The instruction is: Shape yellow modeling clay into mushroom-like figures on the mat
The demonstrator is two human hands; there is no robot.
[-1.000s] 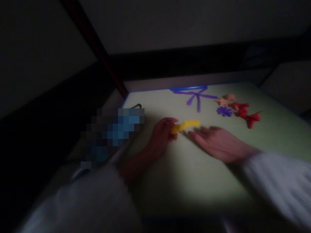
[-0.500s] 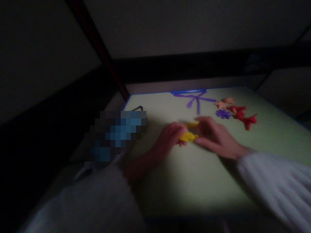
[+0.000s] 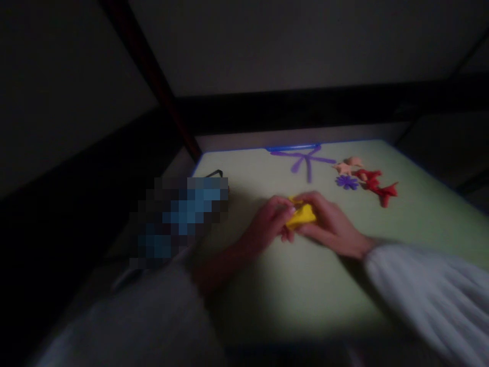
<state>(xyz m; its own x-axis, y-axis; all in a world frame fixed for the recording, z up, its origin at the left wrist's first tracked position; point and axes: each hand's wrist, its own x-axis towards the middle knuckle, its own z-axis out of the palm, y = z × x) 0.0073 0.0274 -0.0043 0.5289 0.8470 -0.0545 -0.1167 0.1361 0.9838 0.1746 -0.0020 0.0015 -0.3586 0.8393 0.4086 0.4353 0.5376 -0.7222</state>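
Both my hands meet over a pale green board (image 3: 305, 285) in a dim room. A lump of yellow clay (image 3: 300, 216) sits between them. My left hand (image 3: 269, 221) pinches it from the left, fingers curled. My right hand (image 3: 330, 221) closes on it from the right and above. Both sleeves are white. Part of the clay is hidden by my fingers.
At the board's far edge lies a purple clay stick figure shape (image 3: 303, 160). To its right are a purple flower (image 3: 347, 182), an orange piece (image 3: 347, 165) and red pieces (image 3: 378, 186). A blurred-out patch (image 3: 183, 214) covers the left edge. A dark post (image 3: 153, 76) rises behind.
The yellow clay was a long strip held out by my left hand with my right hand flat. My right hand has come in and both now press the clay into a compact lump.
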